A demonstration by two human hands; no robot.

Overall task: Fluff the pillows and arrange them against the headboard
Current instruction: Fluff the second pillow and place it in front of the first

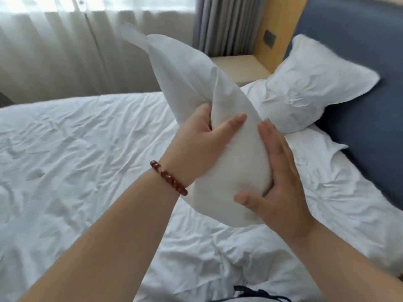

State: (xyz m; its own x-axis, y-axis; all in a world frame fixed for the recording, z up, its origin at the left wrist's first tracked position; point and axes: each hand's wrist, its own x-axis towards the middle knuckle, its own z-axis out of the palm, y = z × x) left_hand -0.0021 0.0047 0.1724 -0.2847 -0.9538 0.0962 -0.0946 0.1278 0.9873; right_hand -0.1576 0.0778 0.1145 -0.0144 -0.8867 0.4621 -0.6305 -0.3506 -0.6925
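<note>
Sheer curtains [65,51] let daylight across a bed [76,149] covered in crumpled white linen, with a grey curtain [224,25] and a wooden bedside shelf [239,66] behind it and a blue headboard [359,29] on the right.

From the head camera, the held pillow [196,79] is up in the air over the middle of the bed, standing on end and tilted left, well short of the headboard. The left hand [202,136], with a red bead bracelet [169,177] on its wrist, grips a fold of it, thumb laid across the front and fingers tucked out of sight behind. The right hand [281,171] lies flat against the other side, fingers straight and thumb spread below the bulge. A propped pillow [309,83] already leans on the headboard, pinched in at its waist, on top of a flat pillow [327,168].

Most of the stuffing seems to sit low, between the hands, while the upper end hangs thin and looks blurred. Squeezing here alone would likely leave a lump at one end. The left hand may have only cloth, so a hard shake could pull the cover loose or let the weight slide. The loose top could also swing right and knock the propped pillow, which looks unsteady, off the headboard.
</note>
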